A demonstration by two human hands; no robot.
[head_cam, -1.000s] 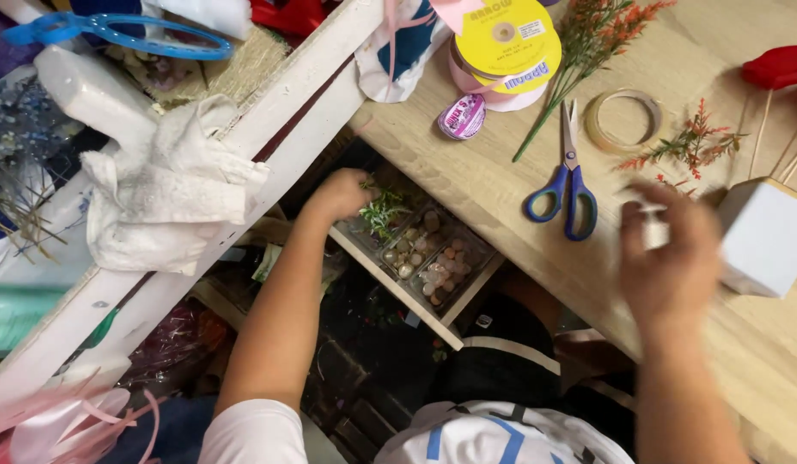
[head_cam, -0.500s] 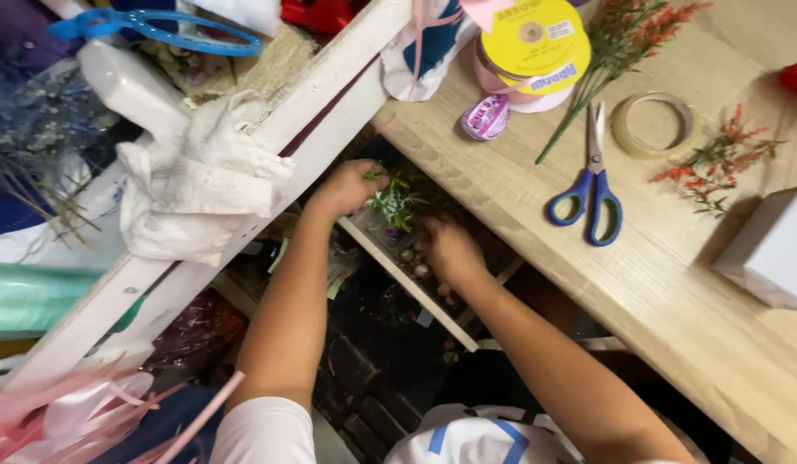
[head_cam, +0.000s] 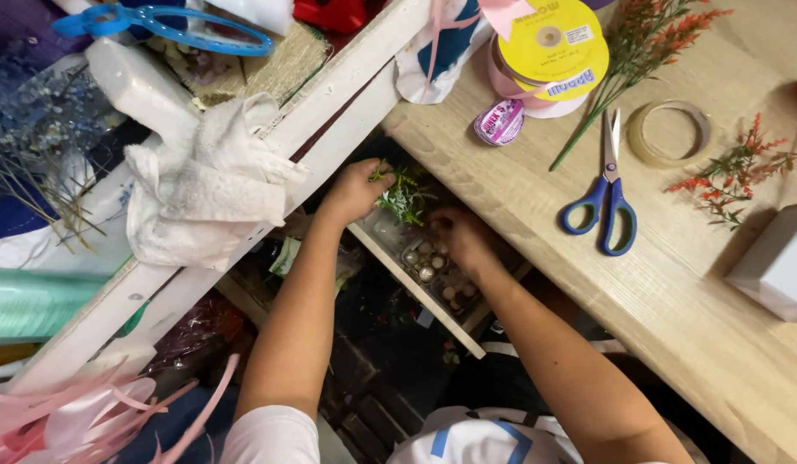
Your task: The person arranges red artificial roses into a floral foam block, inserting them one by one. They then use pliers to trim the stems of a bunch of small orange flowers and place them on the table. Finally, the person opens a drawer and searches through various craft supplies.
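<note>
Blue-handled scissors (head_cam: 606,199) lie shut on the wooden counter (head_cam: 673,318), blades pointing away. Beside them sits a clear tape ring (head_cam: 669,133), with red sprigs (head_cam: 733,172) just right of it. A yellow ribbon spool (head_cam: 553,43) rests on a pink one, a small purple roll (head_cam: 500,122) near its edge. A white box (head_cam: 781,266) stands at the right. A crumpled white cloth (head_cam: 209,185) drapes over a white rail (head_cam: 244,198).

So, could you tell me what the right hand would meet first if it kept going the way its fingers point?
The right hand reaches up and left over the open drawer. Straight on, it would likely meet the green sprig held by the left hand first, though depth is hard to judge here.
</note>
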